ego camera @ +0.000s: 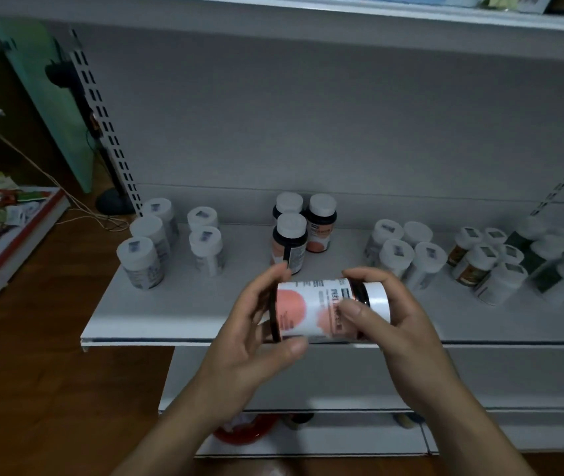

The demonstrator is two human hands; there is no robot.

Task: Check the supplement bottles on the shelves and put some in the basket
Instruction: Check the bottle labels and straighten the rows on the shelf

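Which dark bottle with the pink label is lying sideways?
The bottle held between the left hand and right hand, its white cap pointing right. The three other dark bottles stand upright on the shelf behind it.

No print on the held bottle (308, 310) or shelf bottles (321, 225) can be read.

1. A white metal shelf (177, 304) juts out from a plain pale grey back panel (308, 115); an upper shelf (342, 12) runs overhead.
2. A slotted white upright (101, 125) stands at the panel's left edge.
3. A brown wooden floor (33, 389) lies to the left, with a thin cord (77, 209) trailing across it.
4. A green board (57, 108) stands behind the upright.
5. A red-edged shelf (38, 218) sits far left.
6. The light is dim.
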